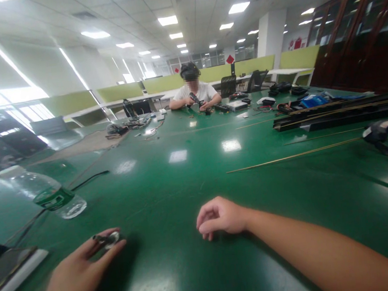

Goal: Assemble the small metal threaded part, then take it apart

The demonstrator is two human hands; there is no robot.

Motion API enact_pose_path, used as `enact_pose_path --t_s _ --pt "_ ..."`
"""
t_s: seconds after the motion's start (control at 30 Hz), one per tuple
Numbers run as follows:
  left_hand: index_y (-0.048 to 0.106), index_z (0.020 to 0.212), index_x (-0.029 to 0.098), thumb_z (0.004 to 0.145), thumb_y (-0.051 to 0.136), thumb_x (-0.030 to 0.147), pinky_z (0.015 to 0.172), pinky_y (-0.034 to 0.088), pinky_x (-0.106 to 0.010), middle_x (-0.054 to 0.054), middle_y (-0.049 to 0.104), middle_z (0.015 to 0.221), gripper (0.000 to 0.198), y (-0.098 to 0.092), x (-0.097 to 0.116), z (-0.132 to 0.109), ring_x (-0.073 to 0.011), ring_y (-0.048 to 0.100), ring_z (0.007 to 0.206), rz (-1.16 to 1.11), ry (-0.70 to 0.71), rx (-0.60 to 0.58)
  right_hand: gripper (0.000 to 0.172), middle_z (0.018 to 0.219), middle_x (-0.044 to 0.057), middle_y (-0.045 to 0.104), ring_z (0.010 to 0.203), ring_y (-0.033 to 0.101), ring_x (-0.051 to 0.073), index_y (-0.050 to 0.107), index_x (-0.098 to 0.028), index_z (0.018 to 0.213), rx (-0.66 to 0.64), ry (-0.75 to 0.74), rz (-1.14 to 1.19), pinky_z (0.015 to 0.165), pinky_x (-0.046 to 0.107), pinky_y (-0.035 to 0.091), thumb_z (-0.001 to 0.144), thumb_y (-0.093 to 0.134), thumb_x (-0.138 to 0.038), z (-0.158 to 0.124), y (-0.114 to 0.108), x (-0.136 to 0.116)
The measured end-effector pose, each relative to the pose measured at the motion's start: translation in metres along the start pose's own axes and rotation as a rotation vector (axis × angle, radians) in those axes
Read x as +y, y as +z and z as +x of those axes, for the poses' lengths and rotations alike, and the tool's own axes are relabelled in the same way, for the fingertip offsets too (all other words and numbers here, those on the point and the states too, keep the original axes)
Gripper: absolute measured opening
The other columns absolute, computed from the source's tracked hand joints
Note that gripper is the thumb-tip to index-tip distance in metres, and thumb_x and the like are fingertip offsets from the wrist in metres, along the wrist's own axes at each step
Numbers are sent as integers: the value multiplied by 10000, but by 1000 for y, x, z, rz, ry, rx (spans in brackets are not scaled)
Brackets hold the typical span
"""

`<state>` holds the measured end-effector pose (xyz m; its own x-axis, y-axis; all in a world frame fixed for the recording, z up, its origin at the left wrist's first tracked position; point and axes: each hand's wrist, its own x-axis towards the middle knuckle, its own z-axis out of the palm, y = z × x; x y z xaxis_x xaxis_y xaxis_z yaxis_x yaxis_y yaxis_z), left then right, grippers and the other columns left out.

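Observation:
At the lower left, my left hand (85,265) has its thumb and fingers around a small dark and silvery object (108,240), too blurred to name. It is held over the green table (165,200). Right of centre rests my right hand (221,217), its fingers curled inward and the thumb near them; whether anything is inside the curl cannot be made out. A clear plastic bottle (50,194) with a green label stands tilted in view beyond my left hand.
Long thin rods (293,155) and dark metal channels (338,117) lie at the right, near a black strapped item (385,133). A flat dark-topped item (10,274) sits at the left edge. Across the table, a person (193,92) handles a dark tool.

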<state>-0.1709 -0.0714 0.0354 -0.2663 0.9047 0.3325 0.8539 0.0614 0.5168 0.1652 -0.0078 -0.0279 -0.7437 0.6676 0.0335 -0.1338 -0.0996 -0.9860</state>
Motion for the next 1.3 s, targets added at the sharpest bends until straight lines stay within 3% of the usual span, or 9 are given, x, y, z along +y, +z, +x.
enact_pose_path --t_s 0.07,0.2,0.27,0.33,0.4,0.47,0.63,0.97,1.3 --pt "748 1003 253 680 735 604 707 586 -318 -35 771 918 476 23 24 13 -261 731 834 41 138 -159 437 615 -2 647 528 611 132 580 -148 766 85 -57 26 526 253 492 663 823 -497 0 0 1" --pt "720 1077 248 759 715 435 867 564 -343 -45 755 1008 369 81 98 23 -245 715 917 -124 419 -396 423 523 -33 554 439 507 100 511 -175 668 330 -255 43 466 225 414 807 669 -542 3 -7 -1" --pt "718 1060 248 774 701 337 883 555 -340 -34 751 1020 300 106 128 21 -231 707 927 -208 478 -464 446 491 -32 518 422 485 97 511 -175 638 455 -306 35 460 224 384 875 564 -550 6 -12 -1" --pt "714 1068 232 790 675 282 890 551 -341 -46 743 1047 285 124 143 17 -222 700 936 -304 500 -483 491 454 -33 475 409 472 104 511 -178 616 551 -272 45 457 230 381 913 478 -568 11 -16 2" --pt "704 1092 218 805 651 259 906 547 -346 -59 736 1069 294 135 143 12 -217 693 953 -394 487 -465 527 433 -39 436 385 434 104 495 -185 598 594 -201 69 425 232 364 922 430 -595 16 -17 7" --pt "696 1099 209 811 641 247 927 542 -352 -63 733 1068 295 140 135 8 -213 689 966 -451 458 -450 532 448 -37 455 390 433 103 508 -180 621 559 -174 60 429 233 375 933 413 -600 18 -16 11" --pt "684 1086 199 820 652 241 932 546 -351 -61 726 1061 271 137 120 6 -205 689 964 -556 399 -502 471 473 -41 491 404 454 110 537 -171 713 463 -193 22 440 237 391 937 442 -575 16 -11 12" --pt "570 1232 159 815 682 340 980 541 -411 -99 714 1124 469 139 118 12 -237 683 1034 -699 231 -592 403 467 -66 503 383 447 108 520 -180 845 481 -164 -6 414 216 364 914 470 -574 11 -8 5" --pt "677 1048 167 808 696 297 910 557 -325 -46 741 1001 274 135 121 11 -206 698 928 -709 236 -611 375 464 -60 512 381 462 106 533 -174 810 490 -148 13 402 211 378 902 501 -536 11 -8 4"
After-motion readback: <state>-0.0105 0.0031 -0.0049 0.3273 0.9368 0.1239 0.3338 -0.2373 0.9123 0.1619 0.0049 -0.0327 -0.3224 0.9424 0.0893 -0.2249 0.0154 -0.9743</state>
